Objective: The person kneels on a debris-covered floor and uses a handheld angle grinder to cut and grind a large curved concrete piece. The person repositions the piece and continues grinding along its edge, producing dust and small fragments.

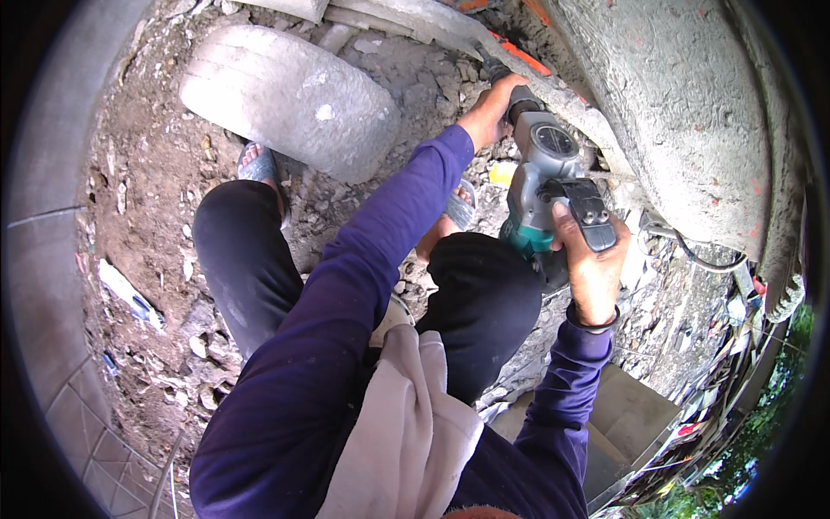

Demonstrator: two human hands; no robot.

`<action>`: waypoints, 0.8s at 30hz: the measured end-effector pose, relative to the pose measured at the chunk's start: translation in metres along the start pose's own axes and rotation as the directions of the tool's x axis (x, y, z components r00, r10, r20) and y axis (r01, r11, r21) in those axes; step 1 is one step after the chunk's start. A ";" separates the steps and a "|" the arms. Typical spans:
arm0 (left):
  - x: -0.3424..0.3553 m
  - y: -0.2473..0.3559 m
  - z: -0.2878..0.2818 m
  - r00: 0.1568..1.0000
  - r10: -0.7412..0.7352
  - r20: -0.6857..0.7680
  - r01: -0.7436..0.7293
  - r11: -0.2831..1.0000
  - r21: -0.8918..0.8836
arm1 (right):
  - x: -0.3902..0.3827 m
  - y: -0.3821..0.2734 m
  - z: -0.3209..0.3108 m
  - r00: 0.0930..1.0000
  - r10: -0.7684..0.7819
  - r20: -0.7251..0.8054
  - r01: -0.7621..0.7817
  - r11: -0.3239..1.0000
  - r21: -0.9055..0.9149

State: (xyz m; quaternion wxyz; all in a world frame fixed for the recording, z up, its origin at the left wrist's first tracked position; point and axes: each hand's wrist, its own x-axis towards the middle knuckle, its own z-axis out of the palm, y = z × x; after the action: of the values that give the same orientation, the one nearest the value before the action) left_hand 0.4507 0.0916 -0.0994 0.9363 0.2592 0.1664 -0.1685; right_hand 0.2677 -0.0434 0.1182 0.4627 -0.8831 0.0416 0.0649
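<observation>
A grey and green rotary hammer [538, 177] with a black rear part lies between my two hands, pointing up and away. My left hand [489, 111] is wrapped round its front end, just behind the chuck. At the rear, my right hand [595, 264] is closed round the handle, thumb on top. The tool's tip reaches a narrow concrete edge [590, 118] with orange-red streaks; the contact point is too small to make out. A yellow piece [501, 174] shows beside the tool's body.
A broad concrete chunk [285, 95] lies ahead on the left. A large concrete block [674, 112] rises at the right, with a dark cable [705, 262] below it. Rubble and dirt [147, 208] surround my sandalled feet. A grey box-like piece [635, 411] stands at lower right.
</observation>
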 end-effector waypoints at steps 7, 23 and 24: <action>0.007 0.014 -0.015 0.999 -0.026 0.039 0.025 0.999 0.045 | -0.007 -0.006 0.026 0.993 -0.114 -0.029 0.112 0.993 -0.037; 0.059 0.044 -0.038 1.000 -0.021 0.011 0.021 0.999 0.027 | 0.044 0.004 0.092 0.956 -0.288 0.061 0.294 0.948 -0.121; 0.064 0.043 -0.042 1.000 0.003 0.001 -0.003 0.998 0.061 | 0.045 0.009 0.095 0.976 -0.217 0.034 0.218 0.975 -0.032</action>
State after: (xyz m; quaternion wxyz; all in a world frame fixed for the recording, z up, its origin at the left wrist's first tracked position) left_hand 0.5150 0.1349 -0.1405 0.9283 0.2878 0.1602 -0.1723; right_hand 0.3042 0.0291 0.0506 0.4518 -0.8894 -0.0636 0.0277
